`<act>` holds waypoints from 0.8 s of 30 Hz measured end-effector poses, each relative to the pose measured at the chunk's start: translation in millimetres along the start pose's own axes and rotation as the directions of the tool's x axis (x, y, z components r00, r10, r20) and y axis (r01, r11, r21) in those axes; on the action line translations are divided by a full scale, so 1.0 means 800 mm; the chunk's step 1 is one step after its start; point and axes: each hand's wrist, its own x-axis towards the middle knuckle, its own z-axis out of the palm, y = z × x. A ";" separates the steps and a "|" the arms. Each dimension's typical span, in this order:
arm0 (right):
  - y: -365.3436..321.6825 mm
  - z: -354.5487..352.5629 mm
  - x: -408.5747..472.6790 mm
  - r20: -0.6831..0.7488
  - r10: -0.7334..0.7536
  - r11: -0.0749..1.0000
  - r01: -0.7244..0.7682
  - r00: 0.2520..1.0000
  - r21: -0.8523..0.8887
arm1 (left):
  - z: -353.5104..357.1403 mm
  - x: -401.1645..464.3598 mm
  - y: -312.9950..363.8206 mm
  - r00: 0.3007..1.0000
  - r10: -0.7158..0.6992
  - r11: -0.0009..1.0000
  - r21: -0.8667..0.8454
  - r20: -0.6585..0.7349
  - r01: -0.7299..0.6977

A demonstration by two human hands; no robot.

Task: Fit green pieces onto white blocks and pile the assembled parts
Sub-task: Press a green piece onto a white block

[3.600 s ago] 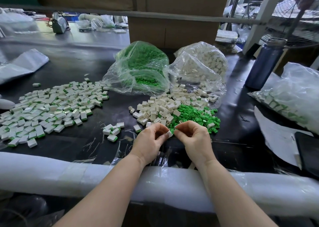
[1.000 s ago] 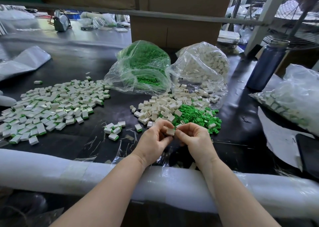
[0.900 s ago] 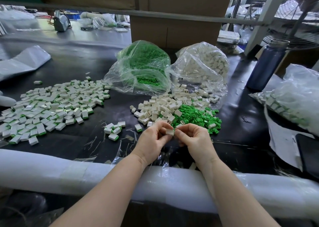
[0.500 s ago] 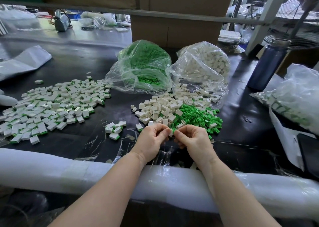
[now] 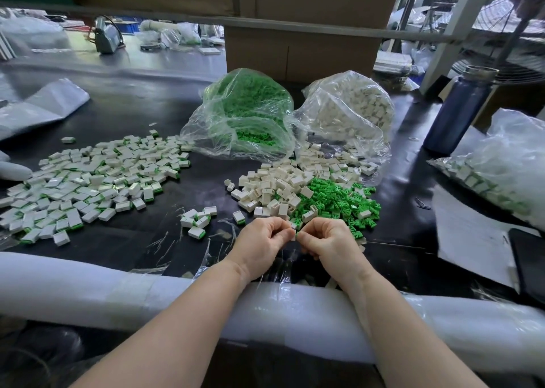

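Two hands meet at the near edge of the black table [image 5: 141, 113]: the left hand [image 5: 262, 244] pinches a small white block [image 5: 292, 226] at its fingertips, and the right hand [image 5: 330, 244] pinches what seems to be a green piece [image 5: 296, 235] against it, though the fingers hide most of it. Just beyond lie loose white blocks [image 5: 274, 187] and green pieces [image 5: 336, 200], with the pile of assembled parts [image 5: 91, 181] spread out to the left.
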 end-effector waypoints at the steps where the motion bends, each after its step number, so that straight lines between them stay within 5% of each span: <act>1: 0.000 0.000 0.000 0.004 0.002 1.000 -0.002 1.000 -0.001 | 0.000 0.000 0.000 1.000 0.001 1.000 0.009 0.003 -0.001; 14: 0.001 0.001 0.000 -0.162 -0.004 0.980 0.036 0.987 0.196 | 0.006 0.003 -0.002 0.995 0.082 0.996 -0.024 -0.047 -0.084; 24: 0.002 0.001 -0.001 -0.124 -0.015 0.969 0.045 0.992 0.243 | 0.003 0.003 0.000 0.993 0.078 0.993 -0.079 -0.090 -0.085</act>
